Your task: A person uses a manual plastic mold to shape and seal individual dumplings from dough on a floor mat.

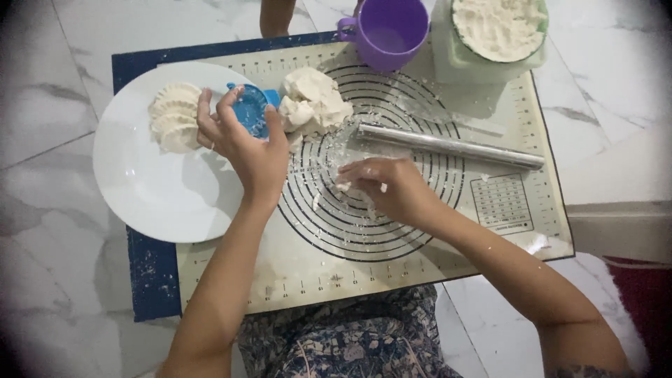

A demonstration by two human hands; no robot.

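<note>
My left hand point(241, 140) holds a blue plastic dumpling press point(252, 110) over the right edge of a white plate point(150, 189). Several folded white dumplings point(173, 115) lie in a stack on the plate's upper part, just left of that hand. My right hand point(385, 187) rests fingers-down on the floured baking mat point(392, 266), over small bits of dough at the middle of its printed rings. A lump of white dough point(313, 101) sits on the mat between the press and a metal rolling pin point(451, 145).
A purple mug point(386, 31) and a pale green container of flour point(493, 35) stand at the mat's far edge. The mat lies on a blue cloth point(150, 269) on a white marble floor. A person's foot point(276, 17) shows at the top. A red rug edge point(647, 294) lies right.
</note>
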